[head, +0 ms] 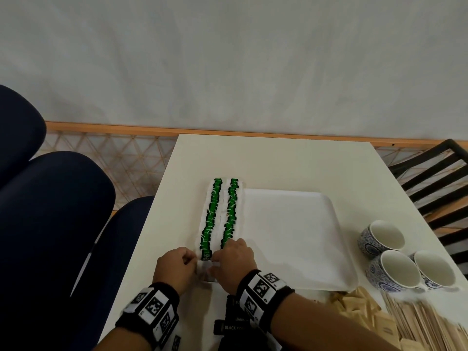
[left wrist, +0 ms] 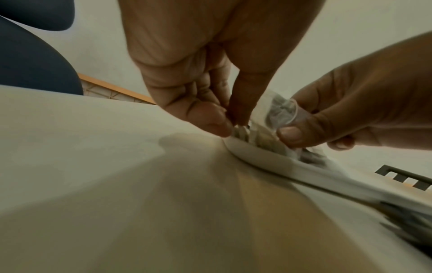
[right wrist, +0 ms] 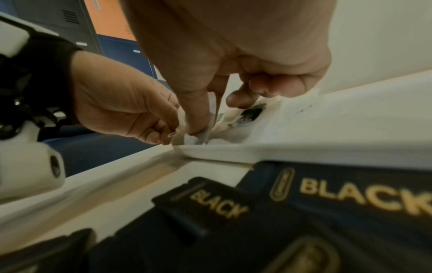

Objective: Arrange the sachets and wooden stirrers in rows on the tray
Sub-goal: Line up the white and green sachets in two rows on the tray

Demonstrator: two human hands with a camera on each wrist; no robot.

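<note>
Both the left hand (head: 174, 268) and right hand (head: 234, 262) pinch a white, green-printed paper sachet (head: 206, 262) at the near end of two sachet rows on the white rectangular tray (head: 298, 239), apparently to extend a row.

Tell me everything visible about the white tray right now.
The white tray is a flat rectangle with rounded corners and a low raised rim, plastic-looking. It lies level on the white table. Two rows of green-and-white sachets fill its left side; the rest is bare. Both hands work sachets at its near-left corner.
</note>
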